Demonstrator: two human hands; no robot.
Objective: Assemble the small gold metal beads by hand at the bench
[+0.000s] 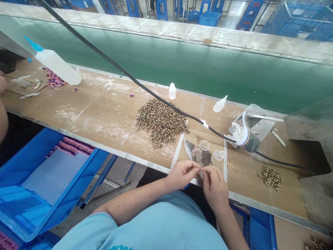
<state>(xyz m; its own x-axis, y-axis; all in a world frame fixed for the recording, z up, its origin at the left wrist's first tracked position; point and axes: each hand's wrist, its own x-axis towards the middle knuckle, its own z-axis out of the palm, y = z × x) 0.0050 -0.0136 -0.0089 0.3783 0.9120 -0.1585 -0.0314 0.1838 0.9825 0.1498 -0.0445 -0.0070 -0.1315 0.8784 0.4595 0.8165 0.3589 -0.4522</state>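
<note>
At the table's front edge my left hand [183, 174] and my right hand [214, 185] meet at the fingertips. Both are closed in a pinch around something too small to make out. Just beyond them lie a dark and light patterned piece [205, 157], a small round clear dish [204, 146] and a clear lid [220, 155]. A large heap of small dark and gold pieces [161, 121] sits further back to the left. Right of my hands are a few tiny beige beads [230, 165] and a smaller pile of gold pieces [270, 177].
A black cable [125, 71] crosses above the table [109, 128]. Small white bottles [172, 91] stand or lean at the back. A large bottle [59, 67] leans left, near a person's arm [3, 121]. A clear container [260, 121] and a blue crate [85, 166] flank the workspace.
</note>
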